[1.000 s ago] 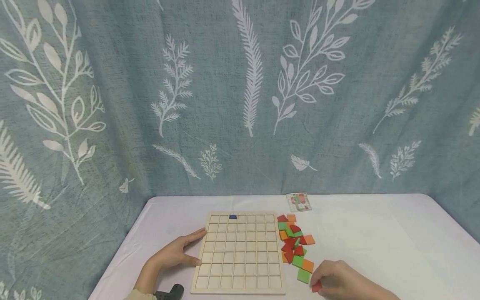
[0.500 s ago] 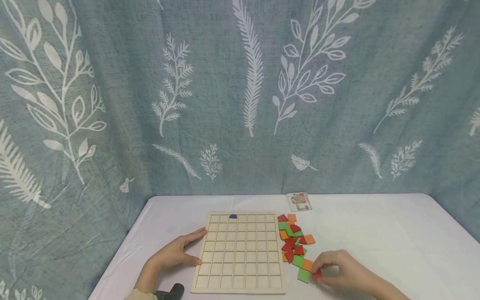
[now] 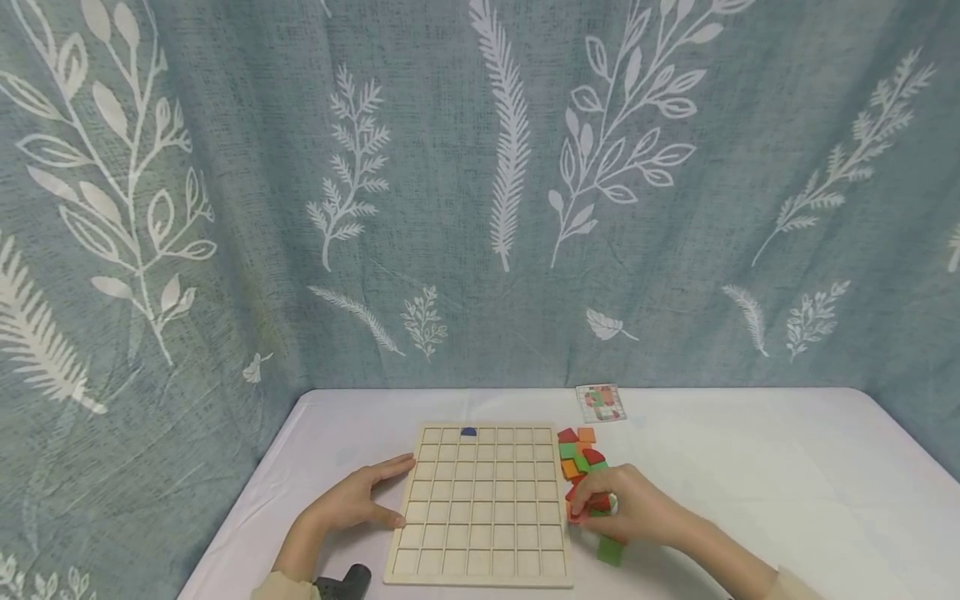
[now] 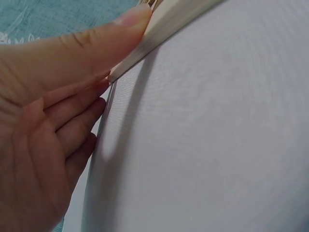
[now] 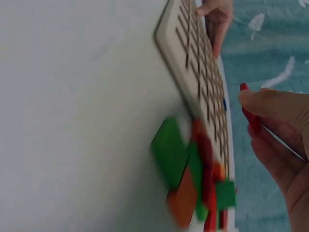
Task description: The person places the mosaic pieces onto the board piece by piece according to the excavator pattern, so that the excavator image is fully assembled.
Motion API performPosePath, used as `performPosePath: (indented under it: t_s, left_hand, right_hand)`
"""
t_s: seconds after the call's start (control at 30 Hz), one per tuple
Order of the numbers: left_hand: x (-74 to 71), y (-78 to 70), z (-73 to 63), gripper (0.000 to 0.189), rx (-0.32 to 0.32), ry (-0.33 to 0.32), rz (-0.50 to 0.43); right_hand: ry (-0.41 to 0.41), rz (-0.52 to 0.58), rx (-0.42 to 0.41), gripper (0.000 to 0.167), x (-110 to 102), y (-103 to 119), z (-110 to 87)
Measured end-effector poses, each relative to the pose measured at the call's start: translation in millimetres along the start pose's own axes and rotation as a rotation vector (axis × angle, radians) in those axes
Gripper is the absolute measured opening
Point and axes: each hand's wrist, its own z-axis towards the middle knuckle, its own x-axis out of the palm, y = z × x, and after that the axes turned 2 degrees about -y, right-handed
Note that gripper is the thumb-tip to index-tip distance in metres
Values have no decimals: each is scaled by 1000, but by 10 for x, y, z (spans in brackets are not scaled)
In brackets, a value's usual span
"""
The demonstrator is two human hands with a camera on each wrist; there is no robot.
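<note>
A pale wooden grid board lies on the white table, with a small blue half-round piece in a top-row cell. My left hand rests at its left edge, thumb and fingers spread along the side; in the left wrist view, the thumb touches the rim. My right hand pinches a thin red piece between thumb and fingers, above the loose pieces beside the board's right edge. Seen edge-on, the red piece's full shape cannot be made out. The hand covers part of the pile.
Red, green and orange flat pieces lie heaped along the board's right side, among them a green square nearest the front. A small printed card lies behind them. A black object sits by the left forearm. A patterned curtain hangs behind.
My right hand has picked the red piece up from the table's front right and carried it leftward and away from me, over the pile. The left hand stays at the board's edge.
</note>
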Motion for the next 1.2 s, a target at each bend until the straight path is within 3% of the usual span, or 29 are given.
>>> performPosePath:
  t_s: [0.4, 0.73, 0.93, 1.2]
  left_hand:
    - [7, 13, -11, 92, -8, 8, -32]
    - [1, 51, -5, 90, 13, 2, -9]
    - [13, 59, 36, 88, 32, 15, -11]
    - [-20, 62, -13, 87, 38, 14, -5]
  right_hand:
    - [12, 105, 70, 9, 300, -4, 645]
    - [-24, 32, 93, 5, 600, -125, 1165]
    - [-59, 9, 189, 6, 759, -173, 1447]
    - [-77, -66, 227, 8, 1012, -232, 1692]
